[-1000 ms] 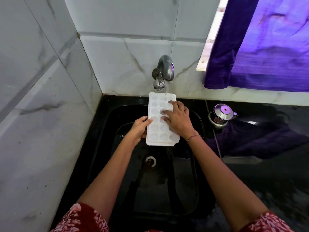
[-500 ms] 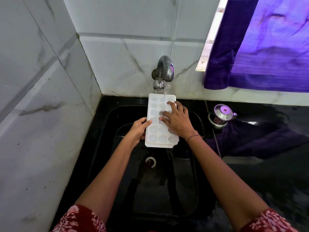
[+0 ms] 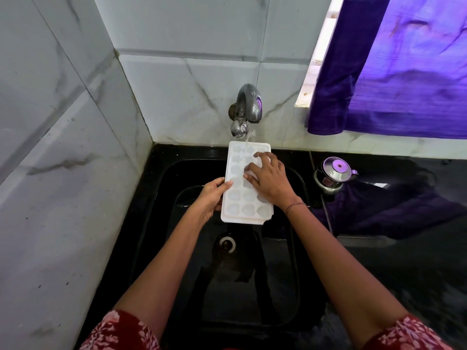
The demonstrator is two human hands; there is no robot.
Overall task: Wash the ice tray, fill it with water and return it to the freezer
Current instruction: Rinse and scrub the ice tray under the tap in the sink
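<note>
A white ice tray point(image 3: 238, 198) with rounded cells is held over the black sink point(image 3: 177, 178), its far end under the metal tap point(image 3: 246, 109). A thin stream of water falls from the tap onto the far cells. My left hand point(image 3: 211, 198) grips the tray's left edge, thumb on top. My right hand point(image 3: 269, 181) lies on the tray's right half with its fingers spread and bent, fingertips pressing into the cells.
The sink drain point(image 3: 226, 245) sits below the tray. A small steel pot with a lid point(image 3: 332, 174) stands on the black counter to the right. A purple curtain point(image 3: 394, 72) hangs at the upper right. Marble-tiled walls close in the left and the back.
My right hand's fingers have slid a little further up the tray, rubbing the cells. The tray and my left hand have stayed about in place under the running water.
</note>
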